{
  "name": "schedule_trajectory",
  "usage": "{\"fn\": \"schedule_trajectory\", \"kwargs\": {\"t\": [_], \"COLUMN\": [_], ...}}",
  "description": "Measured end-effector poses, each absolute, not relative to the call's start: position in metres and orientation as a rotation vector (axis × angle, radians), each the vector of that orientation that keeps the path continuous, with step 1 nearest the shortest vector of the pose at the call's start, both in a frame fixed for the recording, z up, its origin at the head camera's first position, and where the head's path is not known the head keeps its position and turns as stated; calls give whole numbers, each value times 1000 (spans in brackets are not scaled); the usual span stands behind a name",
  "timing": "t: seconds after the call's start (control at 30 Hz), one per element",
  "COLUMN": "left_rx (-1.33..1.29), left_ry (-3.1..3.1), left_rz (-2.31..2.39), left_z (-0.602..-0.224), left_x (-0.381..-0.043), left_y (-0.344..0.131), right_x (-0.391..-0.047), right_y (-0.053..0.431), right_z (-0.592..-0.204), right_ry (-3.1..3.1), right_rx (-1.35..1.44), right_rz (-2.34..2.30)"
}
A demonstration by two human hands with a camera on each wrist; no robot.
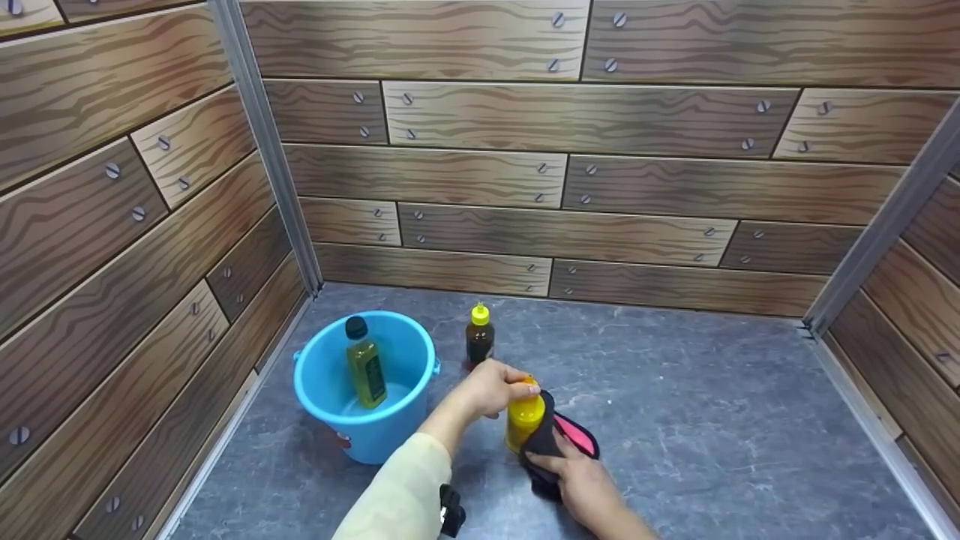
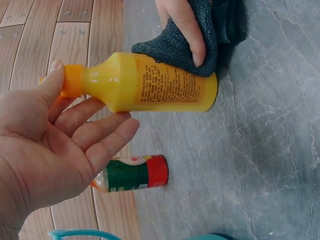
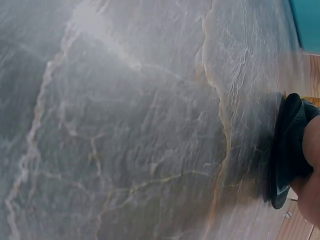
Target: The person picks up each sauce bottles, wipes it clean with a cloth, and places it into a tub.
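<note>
My left hand [image 1: 489,386] pinches the orange cap [image 2: 73,80] of a yellow plastic bottle [image 2: 127,82] between thumb and fingers. In the left wrist view the bottle's printed label shows, and the other left fingers extend beneath its neck. My right hand [image 1: 589,484] holds a dark cloth [image 2: 182,42] against the bottle's side, near its base. A pink patch shows on the cloth in the head view. Only part of the cloth [image 3: 287,147] and of my right hand [image 3: 311,170] appears at the right wrist view's edge.
A blue bucket [image 1: 386,431] stands to the left, with a black-capped bottle of yellow-green liquid [image 1: 367,371] leaning inside. Behind my left hand stands a dark bottle with a yellow cap [image 1: 480,337]. Wood-patterned walls [image 1: 480,176] enclose the grey marbled surface [image 1: 712,420].
</note>
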State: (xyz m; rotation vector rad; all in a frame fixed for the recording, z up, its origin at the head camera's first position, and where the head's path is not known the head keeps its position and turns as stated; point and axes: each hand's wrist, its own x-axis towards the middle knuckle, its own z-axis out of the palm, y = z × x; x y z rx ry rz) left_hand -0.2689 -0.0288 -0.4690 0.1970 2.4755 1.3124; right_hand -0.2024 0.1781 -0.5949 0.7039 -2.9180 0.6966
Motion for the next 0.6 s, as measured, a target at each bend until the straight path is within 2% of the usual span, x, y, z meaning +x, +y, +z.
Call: {"fn": "schedule_trajectory", "kwargs": {"t": [0.6], "left_rx": [337], "left_ry": [2465], "left_rz": [1372], "left_z": [-472], "left_x": [-266], "left_y": [-32], "right_x": [-202], "right_y": [185], "right_z": [-588], "right_ry": [-2947], "right_rx": [409], "right_rz": [700]}}
